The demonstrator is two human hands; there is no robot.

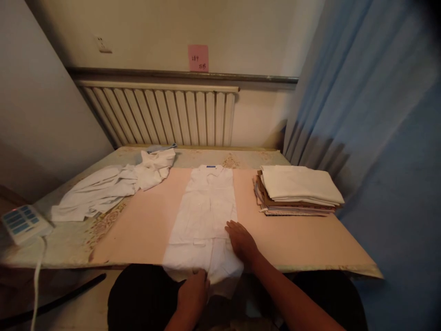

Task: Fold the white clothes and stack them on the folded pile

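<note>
"Head view: how did our right hand [243, 241] sit?"

"It lay palm down, fingers loosely spread, on the right edge of the white shirt [208, 202]."

"And our left hand [193, 292]?"

"Curled at the shirt's lower part, where the cloth hung over the near edge of the table [255, 158]. We couldn't tell whether it pinched the fabric."

"Which way did the shirt run?"

"Straight away from us along the pink mat [285, 241], its long axis leading from the overhanging hem to the collar [211, 167]. Our left hand was nearer the hem, our right nearer the collar."

"Farther out?"

"Crumpled white cloth [113, 184] lay leftward, a folded stack [303, 186] rightward."

"What escaped us?"

"Most of the left fingertips, the shirt's underside and its sleeves were hidden; beneath the table, darkness blurred everything."
</note>
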